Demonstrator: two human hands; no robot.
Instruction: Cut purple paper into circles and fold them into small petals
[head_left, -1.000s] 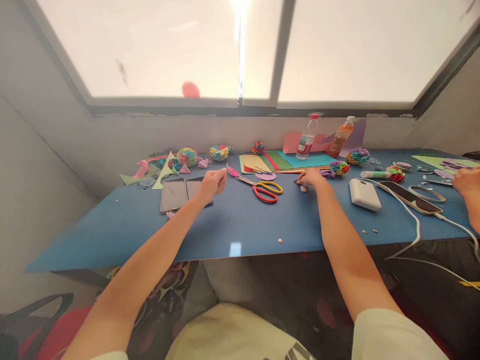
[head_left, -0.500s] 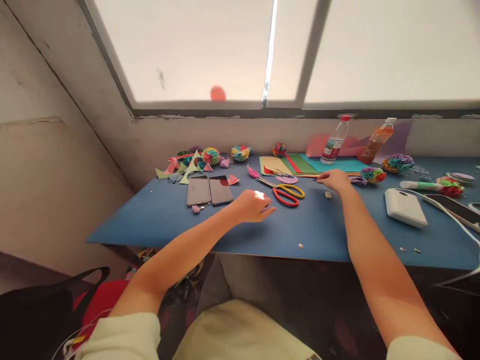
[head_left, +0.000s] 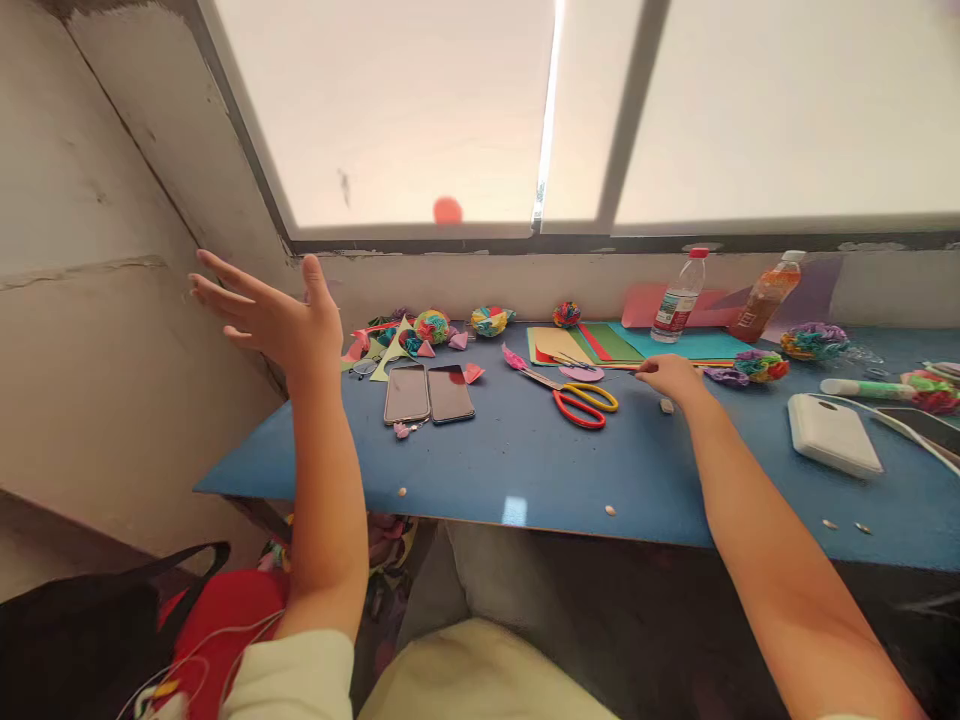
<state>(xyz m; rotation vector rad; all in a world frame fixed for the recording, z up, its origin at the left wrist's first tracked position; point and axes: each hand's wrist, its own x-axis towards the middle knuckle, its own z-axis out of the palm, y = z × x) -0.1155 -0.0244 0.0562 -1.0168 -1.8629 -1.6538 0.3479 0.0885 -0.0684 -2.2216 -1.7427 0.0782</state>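
Observation:
Raised in the air at the left, my left hand (head_left: pixel 281 325) has its fingers spread and holds nothing. My right hand (head_left: pixel 669 377) rests low over the table beside the paper stack, its fingers pinched together on something too small to make out. Left of it lie scissors with one red and one yellow handle (head_left: pixel 577 400), and a pink feather-like piece (head_left: pixel 514 357) near their tip. A flat purple paper piece (head_left: pixel 581 373) sits just behind the scissors. A small pale block (head_left: pixel 666 406) is just below my right hand.
Two phones (head_left: pixel 407 393) lie side by side on the blue table (head_left: pixel 495 470). Crumpled paper balls (head_left: pixel 492 320) line the back. Coloured paper sheets (head_left: pixel 675 343), a clear bottle (head_left: pixel 676 300) and an orange-drink bottle (head_left: pixel 766 300) stand or lie behind. A white power bank (head_left: pixel 834 435) is right.
My left hand has swung up and left from above the table, and its fingers have spread. The right hand stays in nearly the same place, and the view has shifted slightly.

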